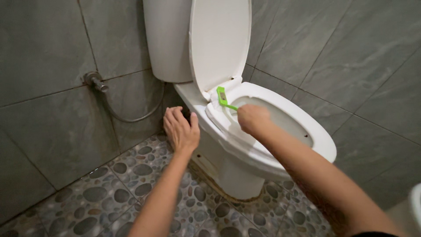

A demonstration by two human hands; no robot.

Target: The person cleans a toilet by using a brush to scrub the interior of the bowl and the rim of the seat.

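The right hand is clamped on a green brush over the toilet bowl; the left hand, fingers spread, presses the bowl's left side.

Two bare arms reach away from the viewer. The left hand, toward 10 o'clock, is spread, fingers pointing to 12 o'clock, back of the hand showing. The right hand, near centre, is curled in a closed grip, forearm stretching back toward 5 o'clock.
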